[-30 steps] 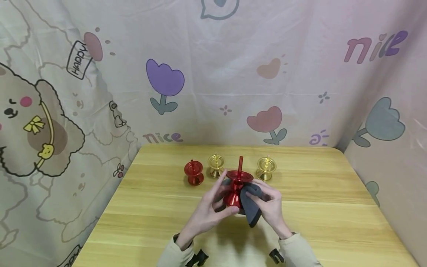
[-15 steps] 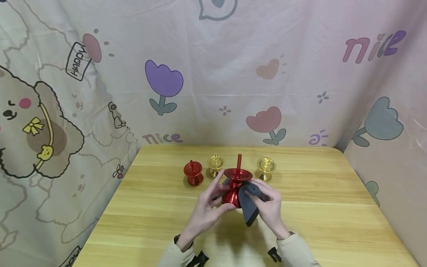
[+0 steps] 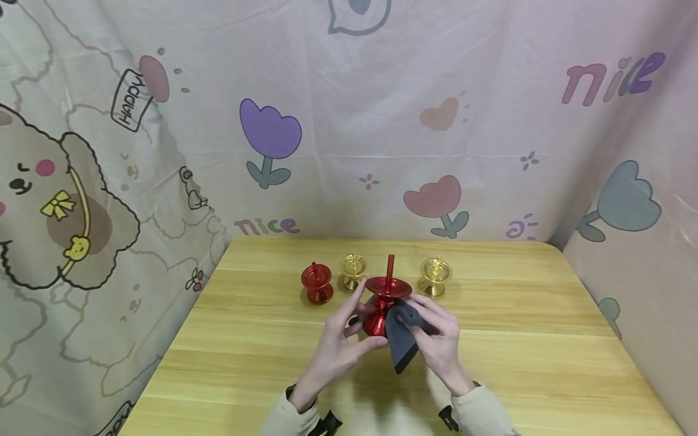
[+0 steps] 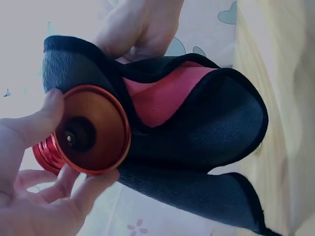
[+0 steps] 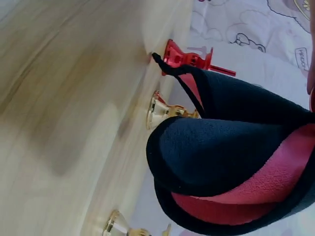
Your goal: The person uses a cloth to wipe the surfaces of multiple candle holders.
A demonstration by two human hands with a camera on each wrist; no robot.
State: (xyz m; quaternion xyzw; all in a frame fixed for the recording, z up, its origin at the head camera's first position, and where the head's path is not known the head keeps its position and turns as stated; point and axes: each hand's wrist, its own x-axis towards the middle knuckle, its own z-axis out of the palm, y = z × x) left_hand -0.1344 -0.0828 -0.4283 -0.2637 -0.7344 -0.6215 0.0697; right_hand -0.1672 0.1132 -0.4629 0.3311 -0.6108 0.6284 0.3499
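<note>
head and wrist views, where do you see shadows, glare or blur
Head view: a soft shadow on the table below the held cloth, and glints on the held red candle holder; left wrist view: the backdrop turns pale and nearly washed out at upper left; right wrist view: a broad dim shadow on the table, whose wood grain looks slightly soft.

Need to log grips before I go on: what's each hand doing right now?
Left hand: closed, holding the red stand by its base.
Right hand: closed, holding the dark cloth.
</note>
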